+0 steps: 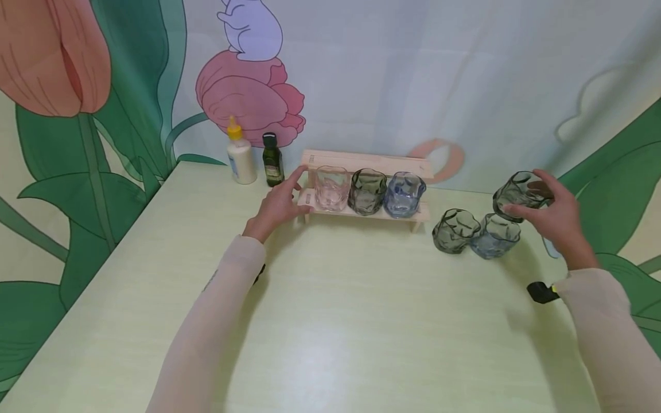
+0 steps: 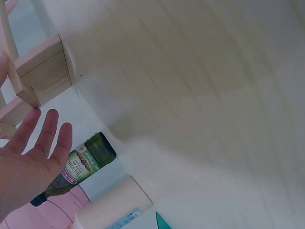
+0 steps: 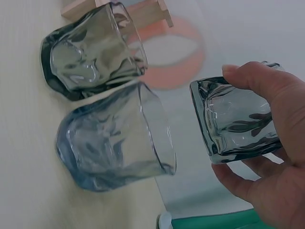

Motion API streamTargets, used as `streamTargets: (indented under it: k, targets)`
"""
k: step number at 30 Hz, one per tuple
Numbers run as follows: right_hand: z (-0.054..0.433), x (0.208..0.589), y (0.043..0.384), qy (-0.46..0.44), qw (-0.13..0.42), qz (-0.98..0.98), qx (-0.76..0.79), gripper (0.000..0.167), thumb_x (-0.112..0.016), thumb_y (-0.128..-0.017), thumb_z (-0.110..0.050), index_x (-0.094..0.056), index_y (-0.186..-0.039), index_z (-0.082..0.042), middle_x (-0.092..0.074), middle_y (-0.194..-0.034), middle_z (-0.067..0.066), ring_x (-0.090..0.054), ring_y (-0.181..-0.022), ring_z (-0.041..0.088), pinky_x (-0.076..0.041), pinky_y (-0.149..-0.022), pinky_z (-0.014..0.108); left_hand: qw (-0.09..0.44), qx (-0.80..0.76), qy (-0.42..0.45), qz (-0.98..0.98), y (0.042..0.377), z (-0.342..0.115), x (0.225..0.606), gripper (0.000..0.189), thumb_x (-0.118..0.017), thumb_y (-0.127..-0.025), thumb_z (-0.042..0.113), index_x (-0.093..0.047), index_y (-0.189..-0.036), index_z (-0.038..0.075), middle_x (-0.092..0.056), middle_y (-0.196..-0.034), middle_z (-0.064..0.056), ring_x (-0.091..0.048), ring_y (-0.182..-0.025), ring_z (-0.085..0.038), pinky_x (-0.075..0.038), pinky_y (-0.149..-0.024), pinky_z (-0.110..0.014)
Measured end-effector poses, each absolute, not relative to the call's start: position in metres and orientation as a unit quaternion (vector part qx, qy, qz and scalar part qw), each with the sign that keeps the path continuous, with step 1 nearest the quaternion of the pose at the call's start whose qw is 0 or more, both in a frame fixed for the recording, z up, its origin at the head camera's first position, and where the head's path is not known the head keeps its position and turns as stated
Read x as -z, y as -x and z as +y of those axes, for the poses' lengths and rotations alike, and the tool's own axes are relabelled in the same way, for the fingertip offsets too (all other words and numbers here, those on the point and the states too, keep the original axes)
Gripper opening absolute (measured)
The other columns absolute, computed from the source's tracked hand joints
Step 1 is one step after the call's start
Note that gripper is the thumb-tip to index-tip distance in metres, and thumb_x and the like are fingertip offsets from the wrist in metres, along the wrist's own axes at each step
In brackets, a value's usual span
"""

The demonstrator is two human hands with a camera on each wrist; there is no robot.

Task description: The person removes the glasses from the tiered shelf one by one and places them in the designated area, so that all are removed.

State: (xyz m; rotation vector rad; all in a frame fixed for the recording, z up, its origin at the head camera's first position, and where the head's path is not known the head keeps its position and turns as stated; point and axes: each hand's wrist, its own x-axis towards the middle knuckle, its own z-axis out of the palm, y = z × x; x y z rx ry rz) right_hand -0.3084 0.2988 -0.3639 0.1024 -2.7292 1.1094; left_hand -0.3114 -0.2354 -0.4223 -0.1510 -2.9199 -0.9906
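My right hand [image 1: 558, 215] grips a grey tinted glass [image 1: 518, 195] in the air, thumb on one side and fingers on the other. Below it on the table, a blue glass [image 1: 494, 236] stands beside another grey-green glass [image 1: 455, 230]. My left hand [image 1: 279, 206] is at the left end of a two-step wooden rack [image 1: 366, 162]; in the left wrist view its fingers are nearly straight, with a fingertip at the wood. On the lower step sit a pink glass [image 1: 331, 189], a dark grey-green glass [image 1: 367, 192] and a blue glass [image 1: 405, 195], side by side.
Left of the rack stand a dark green bottle [image 1: 272, 160] with a label and a white bottle [image 1: 241, 160] with a yellow nozzle cap. A printed cloth [image 1: 361, 74] hangs behind the pale table [image 1: 330, 310].
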Motion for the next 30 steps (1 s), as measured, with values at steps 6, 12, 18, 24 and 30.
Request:
streamTargets:
  k: [6, 12, 18, 24, 30]
  targets:
    - [0.315, 0.368, 0.305, -0.008, 0.100, -0.927, -0.361, 0.089, -0.076, -0.086, -0.043, -0.022, -0.157, -0.040, -0.046, -0.149, 0.015, -0.040, -0.127, 0.024, -0.036, -0.099, 0.045, 0.027, 0.319, 0.051, -0.946, 0.313, -0.236, 0.424, 0.099, -0.082, -0.083, 0.026, -0.019, -0.158, 0.037, -0.059, -0.134, -0.013, -0.059, -0.113, -0.034, -0.050, -0.089, -0.053]
    - [0.332, 0.373, 0.306, 0.014, 0.092, -0.927, -0.363, 0.090, -0.075, -0.087, -0.045, -0.019, -0.157, -0.042, -0.040, -0.156, 0.015, -0.038, -0.132, 0.026, -0.036, -0.101, 0.047, 0.032, 0.318, 0.051, -0.946, 0.312, -0.236, 0.424, 0.099, -0.083, -0.083, 0.025, -0.019, -0.157, 0.037, -0.060, -0.134, -0.013, -0.059, -0.112, -0.034, -0.050, -0.087, -0.053]
    - [0.346, 0.383, 0.304, 0.037, 0.092, -0.929, -0.355, 0.091, -0.075, -0.086, -0.048, -0.020, -0.158, -0.038, -0.043, -0.152, 0.011, -0.042, -0.119, 0.010, -0.039, -0.089, 0.034, 0.034, 0.317, 0.054, -0.946, 0.311, -0.236, 0.423, 0.099, -0.083, -0.083, 0.025, -0.019, -0.158, 0.037, -0.060, -0.133, -0.013, -0.059, -0.112, -0.034, -0.050, -0.086, -0.053]
    - [0.357, 0.391, 0.304, 0.045, 0.078, -0.926, -0.367, 0.091, -0.072, -0.087, -0.049, -0.017, -0.158, -0.040, -0.037, -0.159, 0.009, -0.035, -0.134, 0.028, -0.037, -0.099, 0.051, 0.031, 0.316, 0.056, -0.946, 0.311, -0.237, 0.423, 0.098, -0.081, -0.084, 0.025, -0.018, -0.158, 0.036, -0.059, -0.134, -0.013, -0.059, -0.113, -0.034, -0.050, -0.087, -0.054]
    - [0.362, 0.400, 0.306, 0.056, 0.077, -0.926, -0.364, 0.092, -0.072, -0.087, -0.050, -0.016, -0.159, -0.037, -0.036, -0.159, 0.012, -0.035, -0.132, 0.028, -0.036, -0.099, 0.052, 0.033, 0.318, 0.055, -0.946, 0.311, -0.237, 0.423, 0.098, -0.082, -0.084, 0.025, -0.018, -0.158, 0.037, -0.059, -0.133, -0.013, -0.058, -0.112, -0.034, -0.050, -0.086, -0.054]
